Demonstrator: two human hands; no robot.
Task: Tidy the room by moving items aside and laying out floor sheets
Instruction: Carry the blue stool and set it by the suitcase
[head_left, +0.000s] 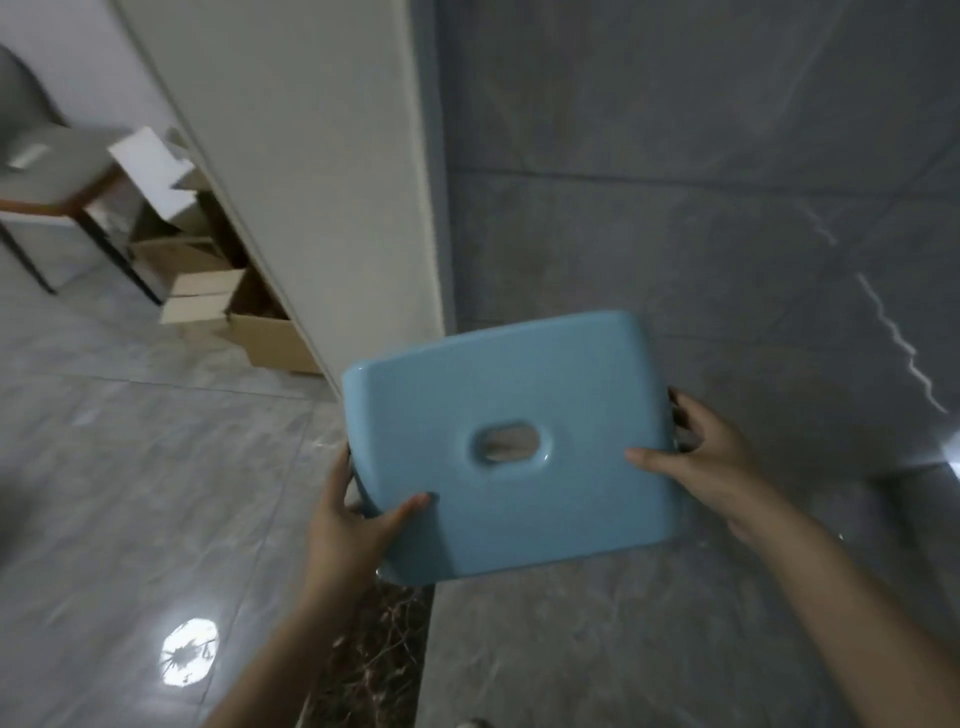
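A light blue plastic stool (519, 384) with an oval grip hole in its seat fills the middle of the view, seen from above. My left hand (348, 525) grips its near left corner, thumb on the seat. My right hand (706, 457) grips its right edge, thumb on top and fingers curled under the rim. The stool's legs are hidden beneath the seat. It is over a dark marble threshold strip, beside a white wall corner. No floor sheets are in view.
A white wall corner (363, 208) stands just behind the stool. Open cardboard boxes (249, 312) lie against its left side, next to a wooden-framed chair (62, 192). Glossy grey tiles (130, 467) lie left; matte dark grey tiles (649, 234) lie right.
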